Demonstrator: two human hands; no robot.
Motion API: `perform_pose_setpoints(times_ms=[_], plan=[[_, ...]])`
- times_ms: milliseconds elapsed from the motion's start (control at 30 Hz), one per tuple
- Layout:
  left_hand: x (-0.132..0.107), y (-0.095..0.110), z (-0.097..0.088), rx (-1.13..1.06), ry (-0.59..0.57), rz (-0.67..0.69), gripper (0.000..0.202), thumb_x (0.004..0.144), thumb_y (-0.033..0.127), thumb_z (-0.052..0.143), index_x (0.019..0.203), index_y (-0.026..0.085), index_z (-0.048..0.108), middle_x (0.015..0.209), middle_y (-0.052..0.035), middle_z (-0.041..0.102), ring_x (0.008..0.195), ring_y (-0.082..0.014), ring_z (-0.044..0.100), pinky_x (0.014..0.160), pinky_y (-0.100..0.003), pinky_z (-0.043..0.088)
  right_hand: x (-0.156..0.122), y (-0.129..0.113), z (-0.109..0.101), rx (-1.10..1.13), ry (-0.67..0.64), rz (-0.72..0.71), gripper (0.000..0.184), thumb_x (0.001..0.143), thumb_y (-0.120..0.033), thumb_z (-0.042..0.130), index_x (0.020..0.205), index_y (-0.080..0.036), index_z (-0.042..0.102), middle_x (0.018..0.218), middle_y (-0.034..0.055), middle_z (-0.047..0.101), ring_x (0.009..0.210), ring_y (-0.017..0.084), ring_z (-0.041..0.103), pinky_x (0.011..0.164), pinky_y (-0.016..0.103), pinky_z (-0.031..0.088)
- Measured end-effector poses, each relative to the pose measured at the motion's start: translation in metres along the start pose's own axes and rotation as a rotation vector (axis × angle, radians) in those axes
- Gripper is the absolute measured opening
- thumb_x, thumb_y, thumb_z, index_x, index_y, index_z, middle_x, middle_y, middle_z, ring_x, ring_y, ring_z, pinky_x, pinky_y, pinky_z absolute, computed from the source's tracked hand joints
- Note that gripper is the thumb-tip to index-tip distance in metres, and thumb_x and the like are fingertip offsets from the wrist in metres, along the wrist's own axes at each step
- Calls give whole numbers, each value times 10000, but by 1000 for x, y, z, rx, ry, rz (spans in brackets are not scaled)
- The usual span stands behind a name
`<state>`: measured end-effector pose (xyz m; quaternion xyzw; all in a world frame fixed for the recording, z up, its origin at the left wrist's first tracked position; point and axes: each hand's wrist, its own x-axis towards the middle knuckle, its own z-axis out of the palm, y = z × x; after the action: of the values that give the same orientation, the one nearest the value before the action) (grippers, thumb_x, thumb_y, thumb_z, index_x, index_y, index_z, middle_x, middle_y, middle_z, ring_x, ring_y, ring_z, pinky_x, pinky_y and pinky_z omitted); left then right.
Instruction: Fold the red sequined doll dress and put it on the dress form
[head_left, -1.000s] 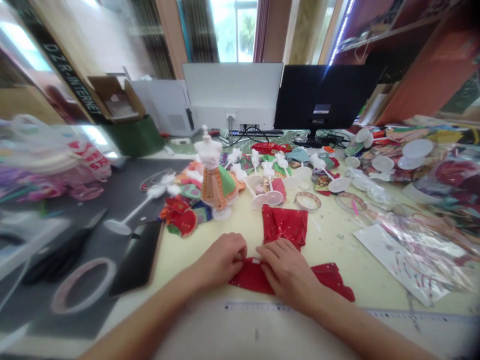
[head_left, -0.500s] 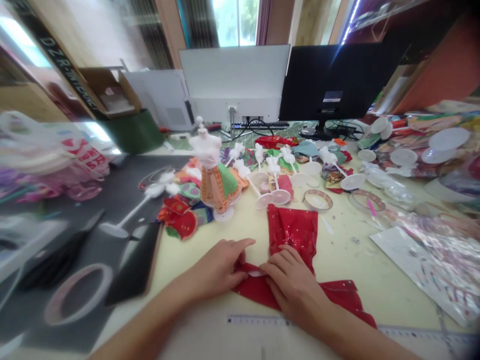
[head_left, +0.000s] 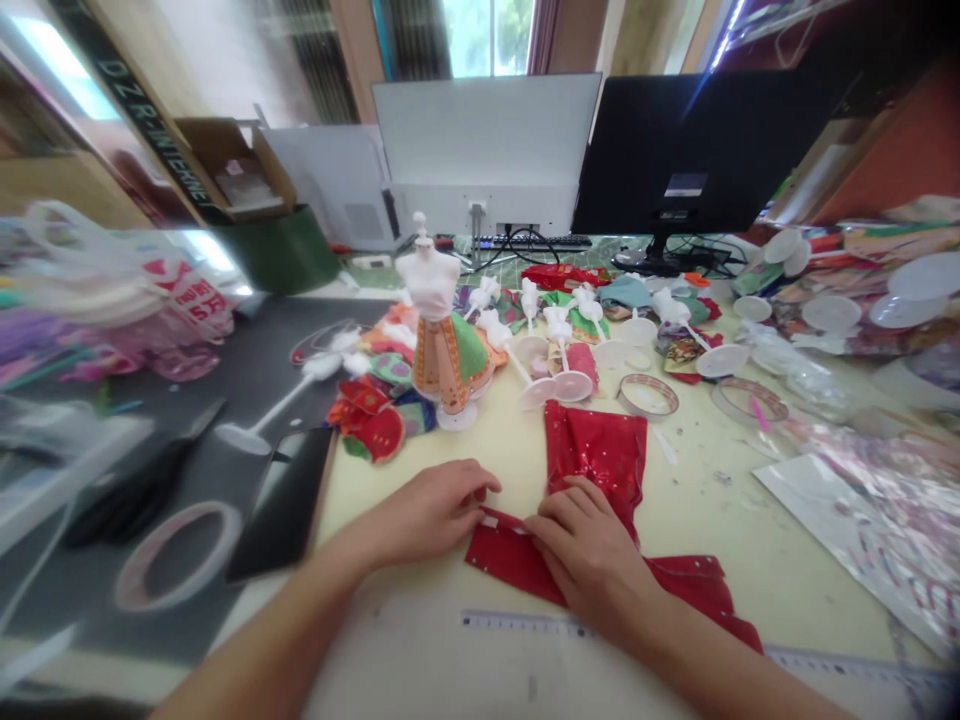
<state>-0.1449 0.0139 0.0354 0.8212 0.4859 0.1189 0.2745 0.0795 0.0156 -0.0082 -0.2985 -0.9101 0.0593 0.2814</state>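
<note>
Your red spangled cloth (head_left: 596, 450) lies folded on the counter (head_left: 720, 530) at about 12 o'clock, one strip running upward and a wider band crossing beneath your hands. Your right hand (head_left: 589, 565) is open and flat, pressing the fold down. Your left hand (head_left: 427, 512) curls loosely at the band's end beside a small white strip (head_left: 495, 521); whether it is pinching the cloth, I can't tell. The cloth looks light and limp, likely to slide and lose its crease, so it's best held at the fold rather than the loose ends. There's open counter at 3 o'clock, up to a shiny printed sheet (head_left: 847, 530). At 10 o'clock, a black slab (head_left: 281, 505) lies by the counter's edge — and a dress form (head_left: 431, 310) and white stands (head_left: 559, 385) crowd the space just beyond the cloth's top.
</note>
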Motion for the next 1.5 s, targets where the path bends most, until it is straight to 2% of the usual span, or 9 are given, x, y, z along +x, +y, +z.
perform_pose_setpoints(times_ms=[167, 333, 567, 733, 900, 1267, 1400, 1500], plan=[[2, -4, 0, 8, -24, 53, 327, 842, 63, 383, 1047, 213, 588, 1026, -21, 601, 966, -142, 550, 862, -248, 410, 1, 0, 2, -25, 3, -32, 252, 851, -58, 423, 833, -178, 644, 755, 44, 564, 752, 164, 478, 938, 451, 360], [1, -1, -2, 41, -50, 87, 284, 757, 62, 512, 973, 213, 618, 960, -11, 589, 903, -150, 555, 811, -241, 411, 1, -1, 2, -29, 7, -67, 249, 849, -64, 428, 836, -180, 648, 741, 42, 563, 741, 162, 474, 921, 450, 373], [5, -3, 4, 88, -30, 102, 123, 778, 115, 541, 776, 195, 635, 852, 0, 584, 792, -129, 543, 734, -227, 384, 2, 0, 3, -27, 30, -84, 253, 843, -55, 421, 815, -176, 642, 741, 43, 568, 739, 163, 477, 908, 432, 389], [9, -4, 9, 96, 12, 62, 135, 807, 174, 512, 733, 184, 624, 778, -2, 592, 739, -131, 537, 689, -233, 369, 3, -2, -1, -14, 54, -103, 220, 838, -63, 448, 852, -172, 639, 743, 42, 579, 728, 157, 496, 918, 435, 399], [9, -7, 14, 62, 66, -36, 168, 832, 231, 462, 764, 183, 608, 769, -2, 623, 720, -137, 547, 648, -232, 369, 4, -4, -6, 53, 86, -122, 184, 817, -52, 488, 871, -171, 618, 787, 47, 604, 770, 164, 521, 932, 447, 396], [10, -7, 10, -15, 42, -89, 211, 825, 226, 432, 707, 169, 598, 725, 2, 622, 674, -125, 545, 629, -218, 378, 2, -2, -7, 150, 56, -82, 159, 810, -50, 484, 863, -174, 568, 819, 34, 603, 795, 159, 520, 954, 467, 381], [8, -5, 6, -23, 40, -103, 262, 862, 344, 450, 762, 178, 626, 741, 2, 639, 671, -125, 554, 614, -218, 376, 2, -2, -7, 144, 49, -83, 161, 809, -52, 482, 870, -175, 567, 817, 35, 604, 792, 160, 521, 957, 468, 381], [9, -1, 7, -2, 45, -101, 285, 806, 455, 538, 789, 189, 638, 734, 5, 647, 662, -135, 557, 594, -226, 364, 1, -2, -7, 132, 34, -94, 160, 810, -53, 477, 865, -174, 568, 810, 37, 604, 793, 163, 518, 959, 472, 376]])
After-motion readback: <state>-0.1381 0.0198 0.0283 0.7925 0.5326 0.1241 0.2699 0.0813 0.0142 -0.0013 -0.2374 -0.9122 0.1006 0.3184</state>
